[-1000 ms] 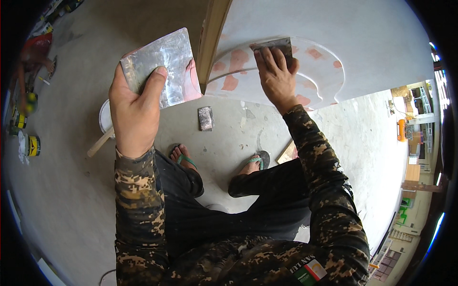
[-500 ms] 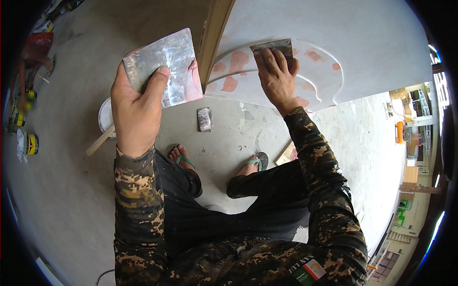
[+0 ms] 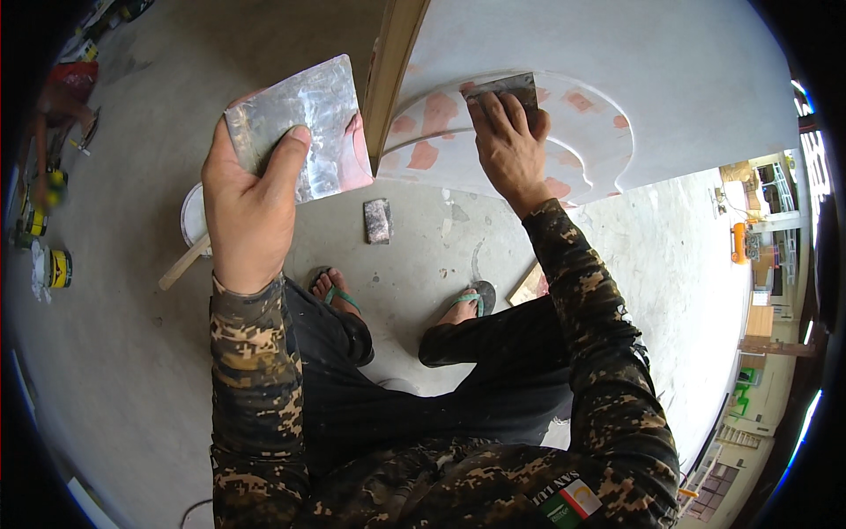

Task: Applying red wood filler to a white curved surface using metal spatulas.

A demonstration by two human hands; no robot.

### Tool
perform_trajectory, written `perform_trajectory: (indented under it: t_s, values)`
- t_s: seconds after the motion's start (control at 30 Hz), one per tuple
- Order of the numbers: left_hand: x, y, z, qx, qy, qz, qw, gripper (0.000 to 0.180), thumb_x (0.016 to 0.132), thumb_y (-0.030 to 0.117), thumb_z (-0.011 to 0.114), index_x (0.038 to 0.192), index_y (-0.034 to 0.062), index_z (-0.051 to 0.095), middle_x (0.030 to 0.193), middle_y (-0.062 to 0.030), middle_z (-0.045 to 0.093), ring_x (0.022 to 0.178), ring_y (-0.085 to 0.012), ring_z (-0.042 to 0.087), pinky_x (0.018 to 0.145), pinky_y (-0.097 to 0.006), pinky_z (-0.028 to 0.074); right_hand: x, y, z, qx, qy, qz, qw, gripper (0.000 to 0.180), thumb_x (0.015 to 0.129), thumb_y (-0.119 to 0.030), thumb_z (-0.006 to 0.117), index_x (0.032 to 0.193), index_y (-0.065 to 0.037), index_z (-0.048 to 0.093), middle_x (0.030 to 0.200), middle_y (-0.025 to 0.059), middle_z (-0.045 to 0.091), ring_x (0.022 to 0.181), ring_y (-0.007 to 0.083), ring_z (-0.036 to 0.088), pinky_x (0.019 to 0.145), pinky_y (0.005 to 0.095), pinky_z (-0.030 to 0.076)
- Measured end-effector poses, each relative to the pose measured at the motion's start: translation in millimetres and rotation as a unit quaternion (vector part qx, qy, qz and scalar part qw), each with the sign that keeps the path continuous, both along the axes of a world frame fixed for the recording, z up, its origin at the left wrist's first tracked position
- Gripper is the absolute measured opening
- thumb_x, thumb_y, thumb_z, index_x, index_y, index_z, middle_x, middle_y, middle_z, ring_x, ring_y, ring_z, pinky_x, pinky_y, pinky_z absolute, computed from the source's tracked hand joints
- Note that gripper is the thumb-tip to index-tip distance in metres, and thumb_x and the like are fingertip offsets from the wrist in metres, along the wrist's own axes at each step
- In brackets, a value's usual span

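My left hand (image 3: 256, 194) grips a flat, shiny metal plate (image 3: 322, 132), thumb on top, with pink putty smeared along its right edge. My right hand (image 3: 513, 159) is closed on a dark, flat scraper blade (image 3: 522, 85), its fingers pressing on the face. That blade lies against a pale grey panel (image 3: 696, 88), which has raised curved moulding lines and several pink putty patches (image 3: 423, 156). The underside of the plate and most of the left fingers are hidden.
On the floor lies a dark worn block (image 3: 378, 220). A round white container (image 3: 193, 216) with a wooden stick (image 3: 185, 262) stands behind my left wrist. The panel's wooden edge (image 3: 388, 79) rises between my hands. At far left a person (image 3: 66, 101) is near several tins (image 3: 59, 268).
My right hand and the scraper have shifted very slightly left on the panel. The left hand with the plate has barely moved.
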State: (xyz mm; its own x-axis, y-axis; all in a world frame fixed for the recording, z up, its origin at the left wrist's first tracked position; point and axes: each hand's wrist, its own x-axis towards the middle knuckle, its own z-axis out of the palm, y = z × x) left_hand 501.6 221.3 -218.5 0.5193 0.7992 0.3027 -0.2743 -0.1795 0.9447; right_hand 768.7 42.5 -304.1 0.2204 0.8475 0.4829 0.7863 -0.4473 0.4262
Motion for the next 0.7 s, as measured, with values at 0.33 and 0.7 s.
perform_trajectory:
  t_s: [0.33, 0.7]
  values:
    - [-1.2, -0.3, -0.8, 0.009, 0.011, -0.004, 1.000, 0.023, 0.095, 0.006, 0.066, 0.115, -0.0026, 0.059, 0.099, -0.0053, 0.069, 0.087, -0.0104, 0.062, 0.079, -0.027, 0.052, 4.5, -0.8, -0.5, 0.013, -0.009, 0.026, 1.000, 0.052, 0.088, -0.018, 0.072, 0.138, -0.021, 0.059, 0.139, -0.0017, 0.050, 0.132, 0.0203, 0.044, 0.104, 0.0544, 0.028]
    - [-2.2, 1.3, -2.1, 0.016, 0.011, -0.002, 1.000, 0.022, 0.095, 0.006, 0.066, 0.115, -0.0027, 0.059, 0.098, -0.0046, 0.068, 0.087, -0.0095, 0.062, 0.078, -0.026, 0.051, 3.2, 4.0, 3.0, 0.013, -0.005, 0.010, 1.000, 0.049, 0.089, -0.016, 0.067, 0.137, -0.021, 0.059, 0.138, -0.0018, 0.050, 0.132, 0.0211, 0.044, 0.104, 0.0546, 0.029]
